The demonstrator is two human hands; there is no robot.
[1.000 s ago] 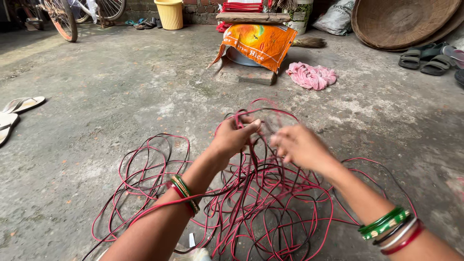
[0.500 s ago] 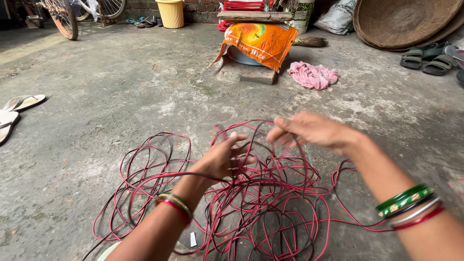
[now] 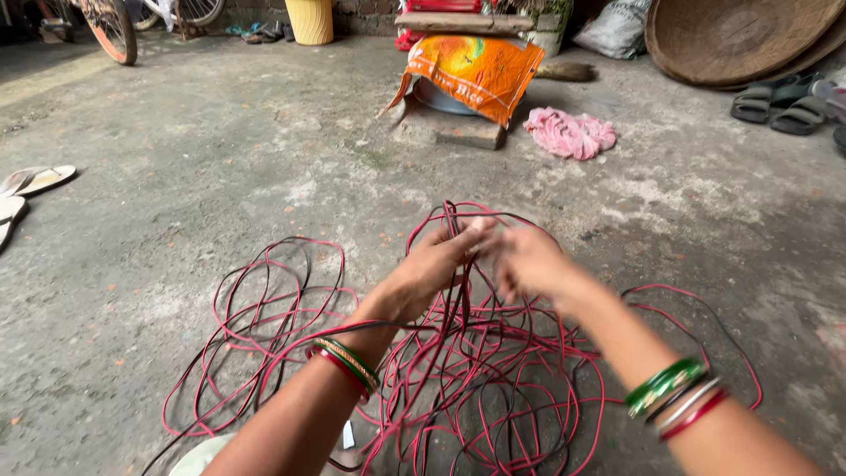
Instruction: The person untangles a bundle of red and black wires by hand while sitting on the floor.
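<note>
Rough grey concrete floor (image 3: 194, 159), stained and cracked, carries everything in view.

Nearest: 2 forearms reach forward, each with green, red and pale bangles (image 3: 674, 397) at the wrist. Under and around them lies a tangle of red and black wire (image 3: 476, 379), loops spreading left and right across the floor's near middle. A small white scrap (image 3: 348, 435) lies by the near loops.

Left hand (image 3: 432, 264) is closed around several strands, lifting a bunch off the floor; the strands rise past its fingers and arch over. Right hand (image 3: 520, 260) sits just beside it, touching or nearly so; motion blur, so I cannot tell how far its fingers are closed or whether they grip wire.

Left edge: 2 pale sandals (image 3: 26, 189).

Farther: pink cloth (image 3: 570, 134) crumpled on the floor, beside an orange sack (image 3: 471, 70) draped over a metal basin on a block.

Far edge: yellow bucket (image 3: 310, 19), bicycle wheel (image 3: 110, 26), large woven basket (image 3: 731, 35), dark sandals (image 3: 775, 101).
</note>
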